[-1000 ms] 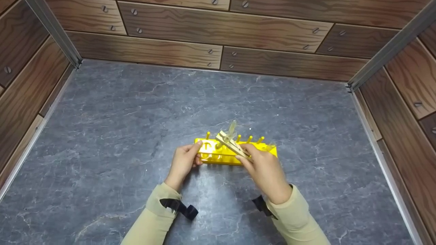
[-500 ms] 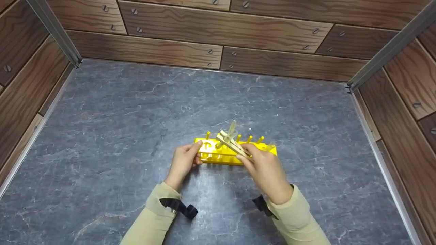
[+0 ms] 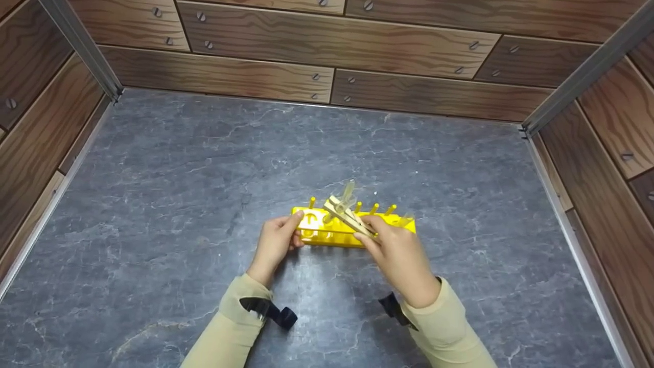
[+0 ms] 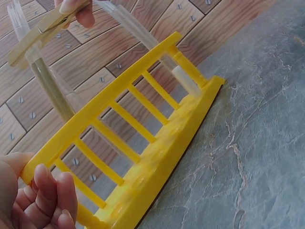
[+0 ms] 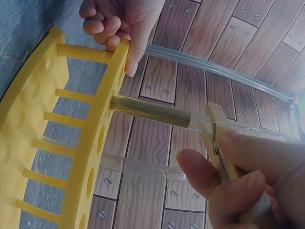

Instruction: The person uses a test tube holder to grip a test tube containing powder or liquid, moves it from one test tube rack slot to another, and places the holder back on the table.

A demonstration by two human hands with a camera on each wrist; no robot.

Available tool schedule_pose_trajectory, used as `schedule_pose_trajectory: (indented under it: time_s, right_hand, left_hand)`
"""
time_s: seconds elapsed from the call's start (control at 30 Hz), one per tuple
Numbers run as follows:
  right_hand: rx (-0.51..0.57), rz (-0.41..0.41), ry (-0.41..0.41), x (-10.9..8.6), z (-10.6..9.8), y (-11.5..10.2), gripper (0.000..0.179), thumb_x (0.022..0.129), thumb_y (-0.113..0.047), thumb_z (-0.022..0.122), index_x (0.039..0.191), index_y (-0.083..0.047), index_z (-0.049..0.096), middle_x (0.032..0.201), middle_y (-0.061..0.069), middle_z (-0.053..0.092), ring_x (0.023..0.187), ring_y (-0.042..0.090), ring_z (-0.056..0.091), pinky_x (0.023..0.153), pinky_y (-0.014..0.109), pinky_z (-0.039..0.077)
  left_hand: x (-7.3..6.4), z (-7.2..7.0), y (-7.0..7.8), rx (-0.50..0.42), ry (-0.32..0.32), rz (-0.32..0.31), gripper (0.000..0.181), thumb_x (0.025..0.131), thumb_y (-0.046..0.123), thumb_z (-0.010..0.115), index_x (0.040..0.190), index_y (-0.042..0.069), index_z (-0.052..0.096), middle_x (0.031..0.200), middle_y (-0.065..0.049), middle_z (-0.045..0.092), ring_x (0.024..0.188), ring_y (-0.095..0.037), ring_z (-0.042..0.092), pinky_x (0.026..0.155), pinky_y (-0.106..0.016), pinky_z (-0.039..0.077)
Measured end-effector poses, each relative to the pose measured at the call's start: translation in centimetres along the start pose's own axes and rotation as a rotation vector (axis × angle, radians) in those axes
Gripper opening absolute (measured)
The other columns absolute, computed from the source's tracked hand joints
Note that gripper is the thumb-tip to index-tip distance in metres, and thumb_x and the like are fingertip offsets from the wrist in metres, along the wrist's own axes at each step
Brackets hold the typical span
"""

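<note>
My left hand [image 3: 276, 245] grips the left end of a yellow test tube rack [image 3: 332, 240], thumb on the top bar and fingers curled below it. In my right hand [image 3: 403, 263] a wooden test tube clamp [image 3: 351, 221] is pinched, slanting over the rack. The clamp's tip is around the upper part of a clear test tube [image 4: 51, 90] with dark greenish contents. In the right wrist view, that tube's lower end sits right at a hole near my left hand's end of the rack. The clamp's spring [image 5: 216, 138] shows between thumb and fingers.
Another clear test tube [image 4: 133, 26] stands at the rack's far right end. An empty-looking tube [image 5: 147, 169] rises behind the rack. Yellow pegs [image 3: 375, 208] line its back edge. Grey marbled tabletop [image 3: 204, 168] surrounds it, with wood-patterned walls [image 3: 332, 46] beyond.
</note>
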State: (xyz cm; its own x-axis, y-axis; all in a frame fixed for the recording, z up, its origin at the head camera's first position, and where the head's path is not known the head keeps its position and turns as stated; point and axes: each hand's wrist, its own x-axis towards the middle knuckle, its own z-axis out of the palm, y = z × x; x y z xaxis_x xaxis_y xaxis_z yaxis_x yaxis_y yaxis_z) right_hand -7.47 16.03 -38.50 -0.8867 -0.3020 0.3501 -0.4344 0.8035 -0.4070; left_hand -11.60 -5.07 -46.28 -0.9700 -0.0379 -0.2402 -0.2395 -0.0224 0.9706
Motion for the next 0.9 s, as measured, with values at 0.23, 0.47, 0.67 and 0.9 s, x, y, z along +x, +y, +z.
schedule_pose_trajectory:
  time_s: [0.23, 0.47, 0.67, 0.9]
  right_hand:
    - [0.009, 0.008, -0.008, -0.1, -0.4, -0.1, 0.03, 0.084, -0.02, 0.07, 0.108, -0.004, 0.062, 0.085, 0.008, 0.068, 0.053, 0.01, 0.045, 0.048, 0.023, 0.041]
    - [0.009, 0.012, -0.004, -0.3, -0.6, 0.0, 0.031, 0.084, -0.019, 0.07, 0.109, -0.004, 0.062, 0.085, 0.008, 0.068, 0.053, 0.01, 0.045, 0.049, 0.024, 0.041]
    - [0.009, -0.017, 0.024, -0.4, -0.5, 0.2, 0.031, 0.083, -0.017, 0.071, 0.109, -0.004, 0.062, 0.088, 0.01, 0.069, 0.059, 0.012, 0.052, 0.053, 0.028, 0.047]
    - [0.0, -0.004, 0.026, -0.4, -0.9, 0.1, 0.032, 0.083, -0.018, 0.071, 0.109, -0.003, 0.062, 0.092, 0.011, 0.069, 0.063, 0.014, 0.059, 0.055, 0.028, 0.05]
  left_hand:
    - [0.9, 0.0, -1.6, -0.006, 0.008, 0.021, 0.041, 0.092, 0.029, 0.06, 0.073, -0.008, 0.061, 0.049, 0.0, 0.053, 0.041, -0.009, 0.048, 0.042, -0.022, 0.039]
    - [0.9, 0.1, -1.7, -0.018, 0.017, 0.036, 0.04, 0.091, 0.029, 0.06, 0.068, -0.004, 0.059, 0.047, 0.001, 0.051, 0.041, -0.01, 0.049, 0.042, -0.022, 0.039]
    - [0.9, 0.1, -1.6, -0.017, 0.021, 0.04, 0.038, 0.091, 0.028, 0.06, 0.062, 0.004, 0.057, 0.046, 0.001, 0.05, 0.04, -0.009, 0.048, 0.042, -0.022, 0.038]
    - [0.9, 0.1, -1.7, -0.006, 0.021, 0.023, 0.04, 0.091, 0.031, 0.061, 0.066, 0.0, 0.059, 0.047, 0.0, 0.051, 0.042, -0.011, 0.049, 0.042, -0.021, 0.039]
